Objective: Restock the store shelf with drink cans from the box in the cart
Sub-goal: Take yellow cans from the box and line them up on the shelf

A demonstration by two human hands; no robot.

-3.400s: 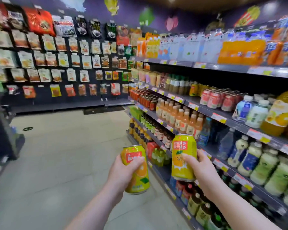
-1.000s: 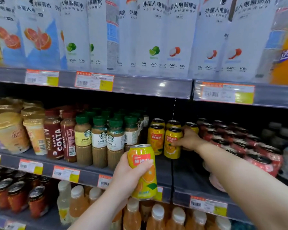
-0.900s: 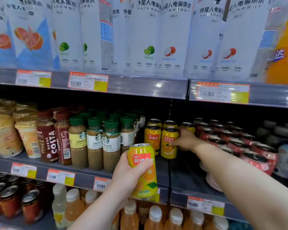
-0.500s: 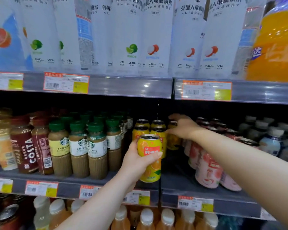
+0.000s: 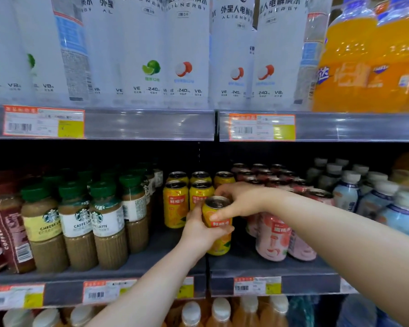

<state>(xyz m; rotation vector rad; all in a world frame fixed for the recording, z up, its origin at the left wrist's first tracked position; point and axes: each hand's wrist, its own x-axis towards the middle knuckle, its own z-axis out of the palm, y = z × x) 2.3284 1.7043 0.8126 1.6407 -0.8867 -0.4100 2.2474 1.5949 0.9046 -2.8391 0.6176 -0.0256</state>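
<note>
My left hand (image 5: 200, 230) grips a yellow orange-drink can (image 5: 219, 241) from the left and holds it just above the dark middle shelf (image 5: 253, 265). My right hand (image 5: 240, 200) curls over the same can's top from the right, thumb on its front. Behind stand several matching yellow cans (image 5: 176, 204) in short rows. No box or cart is in view.
Pink peach cans (image 5: 272, 234) stand right of the held can, with pale blue bottles (image 5: 399, 215) beyond. Starbucks and Costa coffee bottles (image 5: 78, 227) fill the left of the shelf. Tall white bottles (image 5: 151, 50) line the shelf above; capped juice bottles (image 5: 220, 312) sit below.
My left hand carried its can forward and down onto the shelf area in front of the yellow rows. My right hand left the back cans and came onto this can's top.
</note>
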